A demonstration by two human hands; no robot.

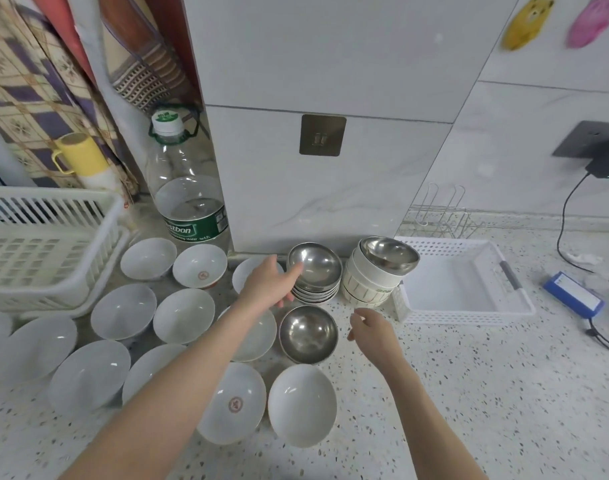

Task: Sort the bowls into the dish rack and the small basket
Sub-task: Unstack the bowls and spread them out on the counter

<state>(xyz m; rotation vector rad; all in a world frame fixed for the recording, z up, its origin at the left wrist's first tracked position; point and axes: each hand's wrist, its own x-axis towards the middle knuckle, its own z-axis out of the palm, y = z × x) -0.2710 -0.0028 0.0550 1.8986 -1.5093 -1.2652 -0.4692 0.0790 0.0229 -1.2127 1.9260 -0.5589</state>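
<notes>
Speckled counter [469,393] | white tiled wall [330,57] | bowls [123,317] spread out | hands: left [268,287], right [374,332] open, holding nothing

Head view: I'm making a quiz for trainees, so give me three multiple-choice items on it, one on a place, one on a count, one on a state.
1. Where does the small basket lie?
A. right of the bowl stacks
B. inside the dish rack
C. behind the bottle

2. How many steel bowls show?
A. one
B. three
C. six

3. What is the left hand doing?
A. gripping the bottle
B. resting flat on the counter
C. reaching with straight fingers to the steel bowl on a stack

Answers: 1 A, it sits by the cream stack. 2 B, two top stacks and one stands alone. 3 C, its fingertips meet that bowl's rim.
</notes>
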